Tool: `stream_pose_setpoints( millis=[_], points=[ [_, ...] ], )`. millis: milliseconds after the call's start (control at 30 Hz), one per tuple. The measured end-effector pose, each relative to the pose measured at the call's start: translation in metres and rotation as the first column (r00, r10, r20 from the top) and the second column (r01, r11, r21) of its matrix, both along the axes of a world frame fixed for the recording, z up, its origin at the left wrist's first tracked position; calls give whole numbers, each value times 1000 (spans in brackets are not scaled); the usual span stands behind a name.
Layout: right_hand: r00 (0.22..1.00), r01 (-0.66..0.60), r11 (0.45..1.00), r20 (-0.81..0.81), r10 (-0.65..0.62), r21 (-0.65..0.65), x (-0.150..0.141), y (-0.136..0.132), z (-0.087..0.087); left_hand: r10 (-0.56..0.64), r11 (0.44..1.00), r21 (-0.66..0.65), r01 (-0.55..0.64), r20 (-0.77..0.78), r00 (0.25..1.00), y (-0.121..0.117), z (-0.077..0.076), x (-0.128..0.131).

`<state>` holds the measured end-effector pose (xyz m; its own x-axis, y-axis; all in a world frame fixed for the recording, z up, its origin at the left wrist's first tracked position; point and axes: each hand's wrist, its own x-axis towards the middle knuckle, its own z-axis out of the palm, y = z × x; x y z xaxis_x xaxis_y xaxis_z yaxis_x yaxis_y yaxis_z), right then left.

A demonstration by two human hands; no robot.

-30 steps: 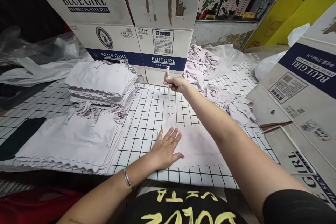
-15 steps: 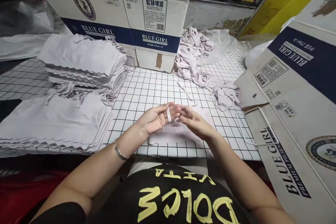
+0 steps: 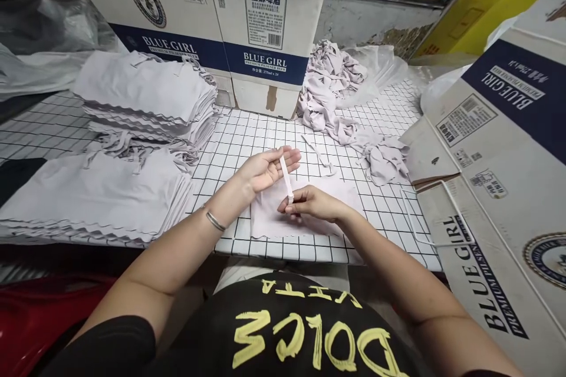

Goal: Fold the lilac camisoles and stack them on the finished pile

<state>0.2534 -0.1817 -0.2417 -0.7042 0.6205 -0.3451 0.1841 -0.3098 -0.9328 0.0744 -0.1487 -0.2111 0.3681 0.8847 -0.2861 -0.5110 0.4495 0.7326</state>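
A narrow pale pink strap [image 3: 286, 178] stretches between my two hands above the table. My left hand [image 3: 270, 171] is turned palm up, its thumb on the strap's upper end and its other fingers extended behind. At the lower end, my right hand [image 3: 312, 203] pinches the strap near a small adjuster between thumb and fingers. Under both hands lies a flat pale pink camisole-like garment [image 3: 265, 215], partly covered by them. Its other strap [image 3: 317, 153] trails loosely on the tabletop beyond.
Two stacks of folded garments [image 3: 92, 197] stand at left. Behind is a large beer carton [image 3: 265, 91]; another carton [image 3: 464, 159] leans at right, near a white wire frame [image 3: 415, 227]. Crumpled garments [image 3: 331, 82] pile along the back right of the grid-patterned table [image 3: 243, 129].
My right hand has come back from holding a strap stretched away from me. Both hands met over the garment, then parted with the strap between them. My view has tilted downward.
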Motion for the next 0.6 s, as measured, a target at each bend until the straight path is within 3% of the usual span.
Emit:
stream_pose_setpoints(
  millis=[33, 67, 133, 200, 267, 333, 433, 600],
  points=[
    [999, 46, 998, 7, -46, -35, 3, 4, 0, -8, 996, 88, 25, -186, 982, 1, -5, -5],
    [993, 115, 991, 4, -115, -61, 6, 9, 0, 13, 981, 183, 68, -411, 912, -1, -11, -9],
    [961, 275, 958, -21, -277, -88, 12, 19, -1, 137, 914, 336, 229, -785, 605, -9, -25, -16],
    [916, 395, 914, -40, -400, -87, 19, 31, -4, 270, 830, 378, 410, -916, 297, -22, -38, -17],
    [894, 441, 893, -38, -446, -87, 24, 40, -6, 320, 785, 348, 513, -936, 146, -32, -49, -14],
    [894, 441, 890, -35, -447, -116, 27, 47, -9, 313, 778, 313, 544, -945, 97, -38, -56, -9],
    [897, 430, 889, -37, -440, -158, 29, 50, -9, 271, 789, 269, 553, -959, 81, -37, -58, -3],
    [892, 451, 891, -5, -452, -40, 25, 45, -10, 219, 822, 271, 502, -962, 161, -33, -59, -1]
  ],
)
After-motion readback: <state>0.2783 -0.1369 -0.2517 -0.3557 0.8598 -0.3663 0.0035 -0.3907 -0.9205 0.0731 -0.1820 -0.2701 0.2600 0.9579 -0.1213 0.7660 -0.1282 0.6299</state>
